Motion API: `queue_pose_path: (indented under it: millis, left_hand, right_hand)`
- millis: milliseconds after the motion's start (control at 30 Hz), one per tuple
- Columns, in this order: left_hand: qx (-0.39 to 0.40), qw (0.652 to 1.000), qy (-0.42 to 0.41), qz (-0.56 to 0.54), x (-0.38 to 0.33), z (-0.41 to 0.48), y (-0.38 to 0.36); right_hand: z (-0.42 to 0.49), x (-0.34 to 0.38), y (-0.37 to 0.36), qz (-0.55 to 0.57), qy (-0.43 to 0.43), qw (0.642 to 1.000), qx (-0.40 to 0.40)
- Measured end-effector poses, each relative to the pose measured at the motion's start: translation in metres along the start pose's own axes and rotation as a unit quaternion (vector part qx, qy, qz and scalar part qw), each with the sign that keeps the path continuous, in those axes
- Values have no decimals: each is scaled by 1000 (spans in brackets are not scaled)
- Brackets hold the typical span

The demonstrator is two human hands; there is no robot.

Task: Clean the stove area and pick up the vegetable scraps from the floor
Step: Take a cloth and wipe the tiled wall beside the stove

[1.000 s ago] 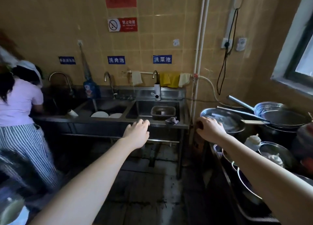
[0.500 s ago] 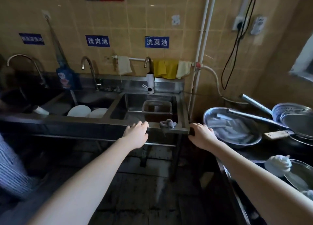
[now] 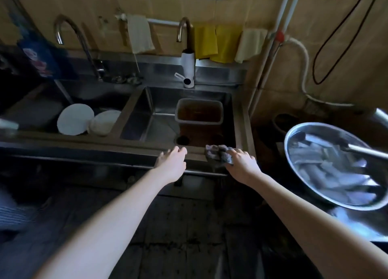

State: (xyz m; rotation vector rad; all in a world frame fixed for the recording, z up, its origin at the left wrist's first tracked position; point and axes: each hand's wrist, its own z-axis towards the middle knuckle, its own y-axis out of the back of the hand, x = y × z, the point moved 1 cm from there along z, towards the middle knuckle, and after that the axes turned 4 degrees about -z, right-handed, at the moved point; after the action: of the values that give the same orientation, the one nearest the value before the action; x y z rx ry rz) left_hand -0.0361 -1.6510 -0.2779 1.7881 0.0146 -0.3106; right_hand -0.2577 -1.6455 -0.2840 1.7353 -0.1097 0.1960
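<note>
Well, from my end I see both bare arms stretched toward the front rim of a steel sink (image 3: 105, 146) that fills the middle of the frame. The right hand (image 3: 241, 165) sits at the rim's right end, its fingers bent over the near end of a grey rag (image 3: 217, 152) and gripping it. The rag lies crumpled on the rim, just in front of the right basin (image 3: 138, 115). The left hand (image 3: 171, 163) is a little way to the left of the rag and apart from it, fingers loose and slightly spread, holding nothing. It is at the rim, though I cannot tell whether it touches the metal.

Inside the right basin stands a plastic tub (image 3: 199, 102) with brownish water in it, below a faucet (image 3: 188, 68) with a white body. The left basin holds white plates (image 3: 75, 122) leaning together. Yellow cloths (image 3: 216, 41) hang on the tiled wall behind the faucet, with paler ones on either side.

At the right edge of the frame there is a wide metal bowl (image 3: 294, 138) holding pale cut pieces — blurred, so I cannot say what they are. The floor (image 3: 178, 236) under the arms is dark and speckled, and I cannot tell whether any of the specks are vegetable scraps.
</note>
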Motion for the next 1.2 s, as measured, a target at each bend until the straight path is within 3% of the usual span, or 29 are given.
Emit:
queue_pose_path:
  millis: [333, 467, 667, 1200]
  left_hand:
    - [-15, 999, 16, -43, 23, 55, -28]
    - [-11, 999, 16, -50, 24, 68, -35]
    - [-18, 998, 1, -62, 24, 74, -41]
    - [-13, 998, -59, -28, -26, 36, -24]
  right_hand:
    - [78, 6, -41, -7, 26, 1000, 11]
    - [89, 7, -57, -46, 6, 998, 49]
    - [94, 6, -66, -11, -5, 998, 70]
    - [-8, -35, -11, 121, -32, 987, -96]
